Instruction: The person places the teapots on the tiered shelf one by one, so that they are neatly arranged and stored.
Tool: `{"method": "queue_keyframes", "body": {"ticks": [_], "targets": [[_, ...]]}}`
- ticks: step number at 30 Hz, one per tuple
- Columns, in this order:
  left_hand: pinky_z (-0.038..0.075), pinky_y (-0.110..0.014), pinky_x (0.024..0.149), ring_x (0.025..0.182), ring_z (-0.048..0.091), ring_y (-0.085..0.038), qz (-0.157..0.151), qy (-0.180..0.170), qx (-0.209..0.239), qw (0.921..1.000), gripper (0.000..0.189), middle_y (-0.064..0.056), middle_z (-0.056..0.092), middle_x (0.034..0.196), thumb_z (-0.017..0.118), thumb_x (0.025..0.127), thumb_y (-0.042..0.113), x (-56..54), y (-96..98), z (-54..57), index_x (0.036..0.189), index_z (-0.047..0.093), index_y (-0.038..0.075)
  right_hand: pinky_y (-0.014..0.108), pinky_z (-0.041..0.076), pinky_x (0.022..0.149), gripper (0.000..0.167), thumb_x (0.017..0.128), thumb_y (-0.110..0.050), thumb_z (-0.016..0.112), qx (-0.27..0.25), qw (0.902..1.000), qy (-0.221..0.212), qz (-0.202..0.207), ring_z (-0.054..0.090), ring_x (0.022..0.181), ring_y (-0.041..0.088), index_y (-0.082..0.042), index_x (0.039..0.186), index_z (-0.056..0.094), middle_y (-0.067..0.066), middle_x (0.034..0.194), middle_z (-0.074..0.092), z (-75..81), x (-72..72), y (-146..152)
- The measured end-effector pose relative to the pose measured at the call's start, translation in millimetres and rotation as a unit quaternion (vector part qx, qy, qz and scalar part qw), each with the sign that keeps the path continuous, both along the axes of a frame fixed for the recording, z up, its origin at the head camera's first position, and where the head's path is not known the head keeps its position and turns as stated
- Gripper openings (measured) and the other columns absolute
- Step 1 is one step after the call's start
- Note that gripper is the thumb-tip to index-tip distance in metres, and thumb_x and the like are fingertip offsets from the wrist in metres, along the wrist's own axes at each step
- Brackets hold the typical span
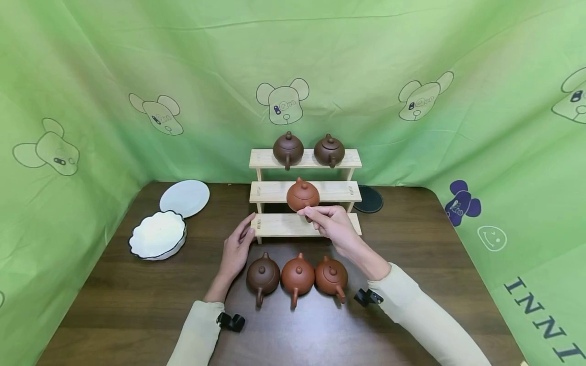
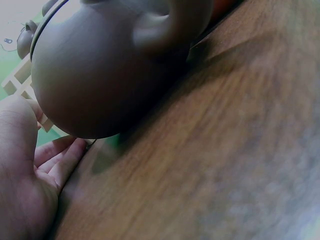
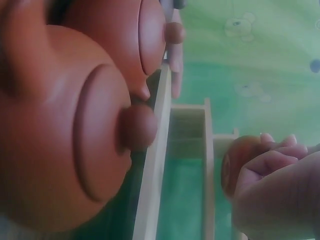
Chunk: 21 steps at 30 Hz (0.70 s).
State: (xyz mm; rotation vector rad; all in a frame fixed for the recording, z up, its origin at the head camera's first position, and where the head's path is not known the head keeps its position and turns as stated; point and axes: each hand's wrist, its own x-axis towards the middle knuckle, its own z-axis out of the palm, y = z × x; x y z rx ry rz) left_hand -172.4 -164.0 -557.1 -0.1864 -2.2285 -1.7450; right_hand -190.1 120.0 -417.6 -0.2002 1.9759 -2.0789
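Note:
My right hand (image 1: 338, 231) pinches a reddish-brown clay teapot (image 1: 302, 194) by its handle. In the head view that teapot overlaps the middle step of a light wooden three-step rack (image 1: 279, 224); whether its base touches the step cannot be told. At the left end of the lowest step, my left hand (image 1: 235, 253) rests its fingertips, fingers fairly straight. Between my forearms stand a dark brown teapot (image 1: 263, 274) and two reddish ones, a middle teapot (image 1: 298, 274) and a right teapot (image 1: 331, 275), handles toward me. The dark teapot's body (image 2: 100, 75) fills much of the left wrist view.
Two dark brown teapots, one left (image 1: 288, 148) and one right (image 1: 329, 151), sit on the top step. At the left are a white oval plate (image 1: 185, 198) and a scalloped white dish (image 1: 157, 235). A dark round mat (image 1: 369, 199) lies right of the rack. Green cloth (image 1: 220, 61) surrounds the table.

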Motion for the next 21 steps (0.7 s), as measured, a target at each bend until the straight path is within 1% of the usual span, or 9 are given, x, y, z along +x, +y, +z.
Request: {"method": "queue_keyframes", "body": {"ticks": [3,6,7,11,13,14,18,19,21], "targets": [[0.059,-0.024,0.104,0.125,0.075,-0.026,-0.001,0.002,0.003,1.0,0.042,-0.021,0.073,0.142,0.063,0.115,0.028,0.9,0.8,2.1,0.157,0.066,0.02,0.017,0.025,0.05,0.029,0.112,-0.016,0.07,-0.004,1.0,-0.002,-0.002,0.04,0.059,0.003,0.009,0.121,0.081,-0.005,0.069,0.055,-1.1,-2.6,-7.4],[0.059,-0.023,0.104,0.124,0.076,-0.023,0.0,-0.001,0.002,1.0,0.042,-0.02,0.073,0.143,0.063,0.115,0.028,0.3,0.0,0.0,0.157,0.066,0.022,0.017,0.026,0.05,0.028,0.111,-0.016,0.071,-0.01,0.9999,-0.007,-0.005,0.04,0.058,0.002,0.008,0.12,0.081,-0.005,0.068,0.056,-1.8,-4.6,-14.6],[0.059,-0.022,0.103,0.124,0.076,-0.021,-0.002,0.001,0.003,1.0,0.042,-0.019,0.073,0.143,0.063,0.115,0.029,-1.5,-1.2,-3.7,0.157,0.066,0.022,0.017,0.026,0.049,0.028,0.111,-0.016,0.072,-0.011,0.9999,-0.008,-0.006,0.04,0.057,0.002,0.008,0.12,0.081,-0.005,0.068,0.056,-2.3,-5.6,-16.6],[0.058,-0.025,0.107,0.128,0.074,-0.021,0.0,-0.031,-0.004,0.9995,0.043,-0.016,0.071,0.147,0.062,0.116,0.026,0.5,0.8,1.2,0.159,0.064,0.023,0.016,0.028,0.05,0.029,0.111,-0.019,0.072,0.0,0.9999,-0.004,-0.012,0.042,0.058,0.002,0.007,0.121,0.081,-0.005,0.07,0.058,-4.2,-9.7,-22.8],[0.056,-0.023,0.108,0.128,0.073,-0.015,-0.002,-0.044,-0.004,0.999,0.042,-0.01,0.071,0.148,0.062,0.116,0.03,-5.2,-2.3,-8.6,0.158,0.065,0.03,0.015,0.03,0.051,0.03,0.111,-0.02,0.071,0.006,0.9999,-0.002,-0.012,0.043,0.058,0.002,0.006,0.121,0.082,-0.006,0.07,0.058,-5.7,-12.8,-25.3],[0.057,-0.024,0.108,0.128,0.072,-0.014,-0.003,-0.05,-0.005,0.9987,0.042,-0.008,0.071,0.148,0.062,0.116,0.031,-5.5,-2.4,-8.5,0.158,0.064,0.032,0.015,0.031,0.051,0.03,0.111,-0.02,0.071,0.008,0.9999,-0.001,-0.01,0.044,0.058,0.002,0.006,0.122,0.081,-0.006,0.07,0.059,-6.3,-14.4,-26.8],[0.058,-0.021,0.104,0.122,0.075,-0.013,-0.005,-0.021,-0.002,0.9998,0.042,-0.012,0.075,0.142,0.064,0.115,0.034,-9.4,-5.7,-17.7,0.157,0.066,0.031,0.016,0.033,0.051,0.031,0.111,-0.021,0.072,0.006,0.9999,0.0,-0.009,0.044,0.056,0.003,0.007,0.121,0.081,-0.005,0.068,0.058,-7.7,-19.5,-35.5],[0.059,-0.022,0.103,0.12,0.076,-0.014,-0.007,-0.007,0.0,1.0,0.042,-0.015,0.075,0.14,0.063,0.116,0.032,-7.4,-5.1,-14.9,0.158,0.066,0.027,0.016,0.033,0.051,0.031,0.111,-0.022,0.072,0.006,0.9999,0.0,-0.01,0.044,0.056,0.003,0.007,0.121,0.081,-0.005,0.068,0.058,-8.1,-20.6,-38.3],[0.059,-0.021,0.101,0.118,0.077,-0.017,-0.004,0.001,0.0,1.0,0.043,-0.018,0.077,0.136,0.063,0.115,0.031,-5.5,-4.8,-13.0,0.157,0.066,0.024,0.015,0.034,0.051,0.032,0.112,-0.022,0.071,0.006,0.9999,0.001,-0.011,0.044,0.056,0.002,0.007,0.12,0.081,-0.005,0.069,0.058,-7.8,-21.6,-44.0]]}}
